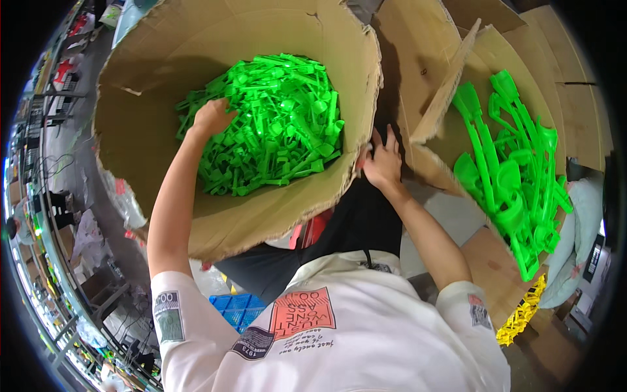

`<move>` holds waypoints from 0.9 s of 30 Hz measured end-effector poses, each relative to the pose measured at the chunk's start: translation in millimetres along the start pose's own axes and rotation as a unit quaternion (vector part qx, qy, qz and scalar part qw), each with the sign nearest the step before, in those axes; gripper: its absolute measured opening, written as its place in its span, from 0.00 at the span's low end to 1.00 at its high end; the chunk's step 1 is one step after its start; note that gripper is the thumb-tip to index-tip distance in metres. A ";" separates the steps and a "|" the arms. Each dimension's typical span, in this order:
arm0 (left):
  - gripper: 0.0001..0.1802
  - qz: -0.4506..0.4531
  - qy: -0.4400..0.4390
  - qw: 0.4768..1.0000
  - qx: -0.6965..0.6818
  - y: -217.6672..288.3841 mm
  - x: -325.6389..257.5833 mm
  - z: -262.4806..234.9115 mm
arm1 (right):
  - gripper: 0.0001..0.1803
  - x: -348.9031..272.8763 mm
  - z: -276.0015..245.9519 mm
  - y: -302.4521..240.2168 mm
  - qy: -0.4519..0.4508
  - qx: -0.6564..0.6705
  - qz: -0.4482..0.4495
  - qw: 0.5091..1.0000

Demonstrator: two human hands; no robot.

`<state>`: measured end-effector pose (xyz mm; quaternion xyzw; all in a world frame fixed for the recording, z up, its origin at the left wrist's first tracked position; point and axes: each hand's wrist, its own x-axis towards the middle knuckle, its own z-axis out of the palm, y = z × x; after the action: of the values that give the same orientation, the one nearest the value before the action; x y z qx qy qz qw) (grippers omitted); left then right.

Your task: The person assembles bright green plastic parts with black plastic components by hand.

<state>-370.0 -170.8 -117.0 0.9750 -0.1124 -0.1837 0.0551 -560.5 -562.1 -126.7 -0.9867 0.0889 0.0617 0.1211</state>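
A big round-sided cardboard box (157, 39) holds a heap of small bright green plastic pieces (274, 124). My left hand (214, 117) reaches into it at the left side of the heap, fingers curled against the green pieces. Whatever lies within those fingers is hidden. Outside the box's right wall is my right hand (384, 162), fingers spread and pointing away from me. Its thumb side is beside the torn rim, where a small pale reddish patch shows.
At the right, another open carton (437, 98) holds long green plastic spade-like tools (516, 157). Below it lies a yellow lattice-like bundle (522, 312), near a pale sack (575, 242). A blue plastic crate (236, 310) sits below the box. Cluttered racks (49, 163) line the left.
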 end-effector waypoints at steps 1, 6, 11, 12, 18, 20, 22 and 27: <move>0.26 0.005 -0.006 1.000 -0.005 -11.0 20.8 28.0 | 0.40 4.7 6.6 9.9 0.057 0.031 -0.034 0.997; 0.56 -0.148 -0.200 0.968 -0.039 -26.8 90.6 152.0 | 0.33 17.2 7.4 17.7 0.086 0.129 -0.025 0.988; 0.80 -0.170 -0.219 0.942 -0.189 -12.6 105.9 228.7 | 0.35 31.1 -2.3 5.1 -0.044 0.250 0.090 0.963; 0.80 -0.192 -0.179 0.944 -0.199 -2.1 109.7 238.7 | 0.34 31.7 0.6 8.4 -0.042 0.263 0.089 0.960; 0.70 -0.224 -0.068 0.937 -0.260 17.8 104.7 246.9 | 0.34 32.5 0.0 6.4 -0.006 0.103 0.059 0.993; 0.69 -0.225 -0.064 0.940 -0.249 10.6 96.9 247.9 | 0.34 30.0 5.5 5.6 -0.016 0.150 0.067 0.986; 0.65 -0.212 -0.054 0.940 -0.261 8.1 92.8 249.7 | 0.34 27.9 15.4 13.1 -0.027 0.234 0.091 0.968; 0.58 -0.204 -0.014 0.936 -0.288 0.4 80.1 263.9 | 0.35 25.1 29.6 24.0 -0.053 0.436 0.147 0.886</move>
<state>-395.3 -207.8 -389.1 0.9166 0.1459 -0.2289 0.2934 -543.5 -581.7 -164.3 -0.8050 0.2446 0.0864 0.5336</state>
